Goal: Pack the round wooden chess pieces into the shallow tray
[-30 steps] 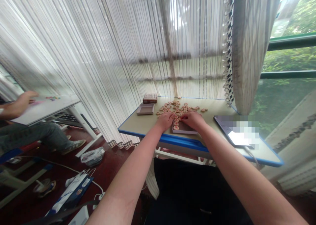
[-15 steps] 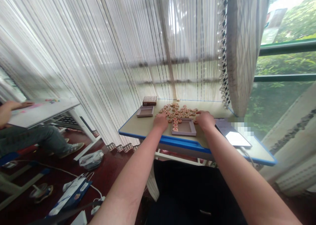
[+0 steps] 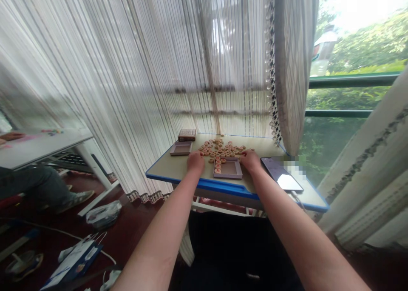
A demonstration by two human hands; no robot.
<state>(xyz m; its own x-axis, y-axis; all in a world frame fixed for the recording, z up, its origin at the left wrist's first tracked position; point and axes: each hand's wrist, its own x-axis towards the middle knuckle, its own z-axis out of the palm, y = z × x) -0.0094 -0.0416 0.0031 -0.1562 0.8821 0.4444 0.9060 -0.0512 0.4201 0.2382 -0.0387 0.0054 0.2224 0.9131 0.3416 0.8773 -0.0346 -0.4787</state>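
Observation:
A small blue-edged table (image 3: 178, 172) bears several round wooden game pieces (image 3: 219, 148) with red marks, spread in a loose heap. In front of them lies a shallow grey tray (image 3: 228, 169) with a few pieces along its left side. My left hand (image 3: 195, 161) rests on the table just left of the tray, fingers curled at the heap's edge. My right hand (image 3: 250, 160) rests at the tray's right far corner, fingers bent down onto the pieces. What either hand holds is hidden.
A second shallow tray (image 3: 181, 148) and a brown box (image 3: 187, 134) sit at the table's far left. A phone (image 3: 281, 174) with a lit screen lies at the right. String curtains hang behind. Another person's legs (image 3: 35, 189) and a white table (image 3: 41, 142) are at the left. Bags and cables litter the floor.
My hands have parted from over the tray and now sit on either side of it. The camera has swung right and pulled back.

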